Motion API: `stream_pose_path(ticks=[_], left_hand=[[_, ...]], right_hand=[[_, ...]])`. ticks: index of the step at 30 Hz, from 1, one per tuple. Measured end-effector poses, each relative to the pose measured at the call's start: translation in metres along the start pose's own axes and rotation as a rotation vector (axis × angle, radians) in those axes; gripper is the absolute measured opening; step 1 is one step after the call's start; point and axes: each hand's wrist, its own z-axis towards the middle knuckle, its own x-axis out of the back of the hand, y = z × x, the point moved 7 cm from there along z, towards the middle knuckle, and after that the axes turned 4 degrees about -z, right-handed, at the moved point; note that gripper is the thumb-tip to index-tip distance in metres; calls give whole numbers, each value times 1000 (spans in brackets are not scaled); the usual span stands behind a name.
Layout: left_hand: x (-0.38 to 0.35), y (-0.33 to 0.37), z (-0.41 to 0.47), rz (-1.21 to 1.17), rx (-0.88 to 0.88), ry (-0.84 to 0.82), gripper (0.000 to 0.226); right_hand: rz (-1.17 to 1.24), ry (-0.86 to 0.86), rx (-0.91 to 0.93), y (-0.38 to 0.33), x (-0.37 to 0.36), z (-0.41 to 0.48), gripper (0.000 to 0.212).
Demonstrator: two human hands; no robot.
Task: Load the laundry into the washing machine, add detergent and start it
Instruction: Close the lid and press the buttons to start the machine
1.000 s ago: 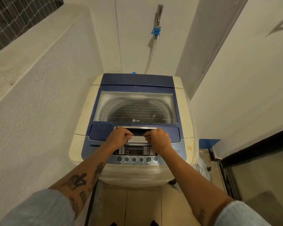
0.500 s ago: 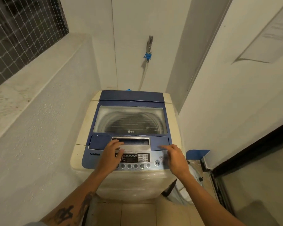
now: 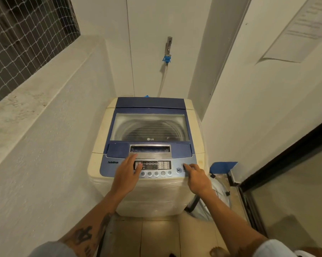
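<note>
Since half a second ago: both hands off the lid handle recess, now down on the control panel (image 3: 152, 168) of the cream-and-blue top-loading washing machine (image 3: 149, 156), wedged between white walls. Lid with clear window (image 3: 150, 127) shut; drum contents dim behind glass, unreadable. Left hand (image 3: 127, 171) loose, fingers spread, empty, resting over panel's left buttons, hiding them. Right hand (image 3: 195, 175) loosely curled, empty, index fingertip on a button right of the round play/pause button (image 3: 178, 170); button label hidden.
</note>
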Motion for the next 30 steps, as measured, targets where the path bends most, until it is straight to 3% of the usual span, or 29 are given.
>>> stream_pose_path(ticks=[10, 17, 30], left_hand=[[5, -23, -6, 3, 78, 63, 45], [0, -29, -2, 55, 132, 48, 47], [7, -32, -4, 93, 146, 46, 50]], right_hand=[[-87, -21, -55, -2, -3, 2, 63], [-315, -12, -42, -9, 1, 0, 76], [-240, -79, -60, -10, 7, 2, 59]])
